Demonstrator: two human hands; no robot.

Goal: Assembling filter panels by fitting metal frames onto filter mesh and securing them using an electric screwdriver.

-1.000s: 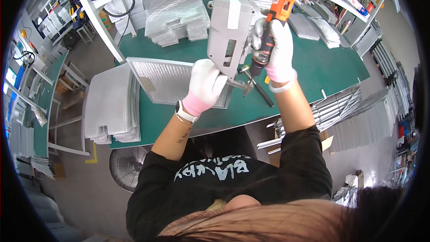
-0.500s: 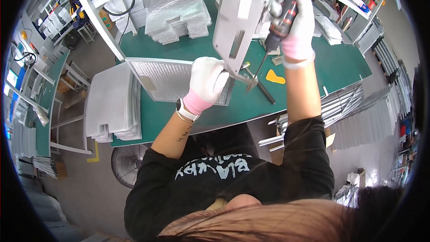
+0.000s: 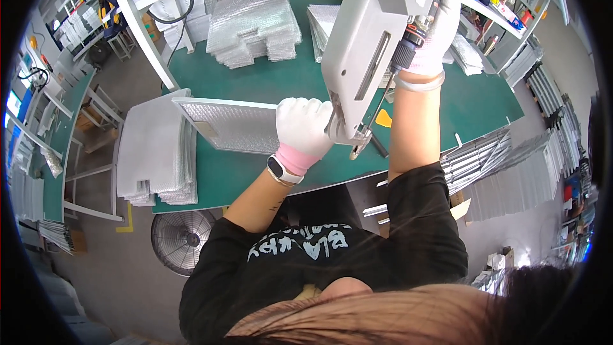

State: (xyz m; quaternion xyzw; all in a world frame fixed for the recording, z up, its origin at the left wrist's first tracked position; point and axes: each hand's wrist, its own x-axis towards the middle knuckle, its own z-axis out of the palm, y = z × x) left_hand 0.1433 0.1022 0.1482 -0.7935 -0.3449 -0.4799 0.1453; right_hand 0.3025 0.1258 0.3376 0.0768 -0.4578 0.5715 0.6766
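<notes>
A grey casing with a long slot fills the upper centre of the frame, tilted and raised above a green table. At its lower end, near mid-frame, is a small metal fitting. The left hand, in a white glove with a pink cuff, is curled into a fist, clamped on that lower end. At upper right, the right hand, gloved alike, is wrapped around a power driver — partly hidden by the casing. The driver's long thin bit slants down to the fitting; whether they touch, I cannot tell. Just right of the fitting lie a yellow scraper and a dark handle. Left of centre, a framed silvery panel leans behind the left hand. Bubble-wrapped stacks sit at upper centre-left and far left — a round fan stands at lower left.
</notes>
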